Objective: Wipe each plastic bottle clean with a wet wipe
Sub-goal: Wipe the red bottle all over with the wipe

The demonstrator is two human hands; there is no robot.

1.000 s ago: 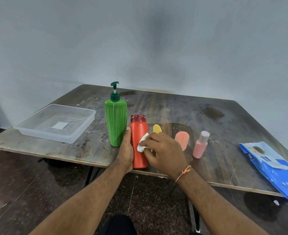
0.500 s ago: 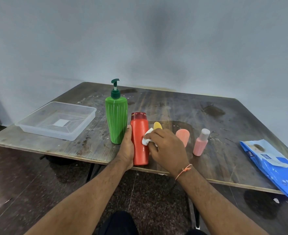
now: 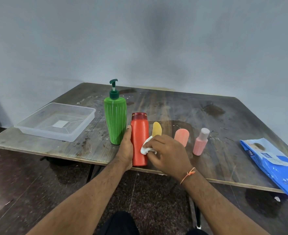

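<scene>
The left hand [image 3: 126, 150] grips the red bottle [image 3: 139, 141] from its left side: the thumb lies up along the bottle's left wall, and the remaining fingers curl behind it, out of view. The right hand [image 3: 167, 154] holds a crumpled white wet wipe [image 3: 146, 148], its fingers [image 3: 152, 142] curled and pinching the wipe against the lower right front of the red bottle. The wipe touches the bottle about halfway down its body.

The red bottle stands upright at the near edge of the worktop [image 3: 182, 106], roughly at the middle of that edge, with its dark red cap on top. The green pump bottle [image 3: 115, 119] stands upright just beside it on the left, close to the left hand. Behind the right hand stand 2 small containers, 1 yellow [image 3: 157, 128] and 1 peach [image 3: 182, 136], both partly hidden. A small pink bottle [image 3: 200, 142] stands upright to their right.

A clear plastic tray [image 3: 55, 121] sits near the left corner of the worktop. A blue wipes pack [image 3: 273, 163] lies flat at the right near corner, overhanging the edge.
</scene>
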